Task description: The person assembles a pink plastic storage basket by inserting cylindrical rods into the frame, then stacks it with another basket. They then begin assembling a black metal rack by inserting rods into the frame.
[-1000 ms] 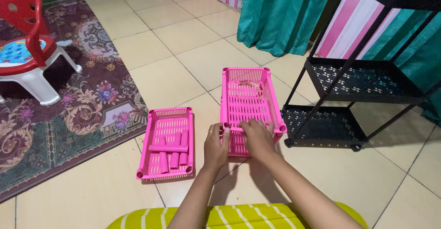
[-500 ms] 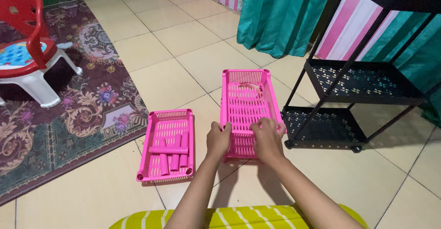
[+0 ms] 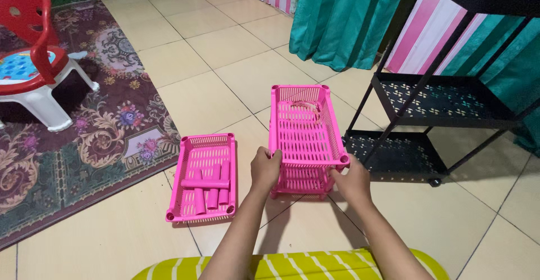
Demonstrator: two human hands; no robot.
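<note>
A pink plastic rack (image 3: pixel 306 131) of stacked slotted trays stands on the tiled floor in front of me. My left hand (image 3: pixel 264 168) grips the near left corner of its top tray. My right hand (image 3: pixel 353 180) holds the near right corner. To the left lies a separate pink tray (image 3: pixel 203 152) flat on the floor, with several pink tubes (image 3: pixel 211 187) lying inside it.
A black metal shelf cart (image 3: pixel 444 103) stands just right of the rack. A patterned rug (image 3: pixel 67 150) covers the floor at left, with a red and white child's chair (image 3: pixel 34 66) on it. Teal curtains (image 3: pixel 343 16) hang behind. A yellow striped cushion (image 3: pixel 292 264) is at the bottom edge.
My hands moved from the middle of the rack's near edge out to its two near corners. The top tray now sits raised above a lower one.
</note>
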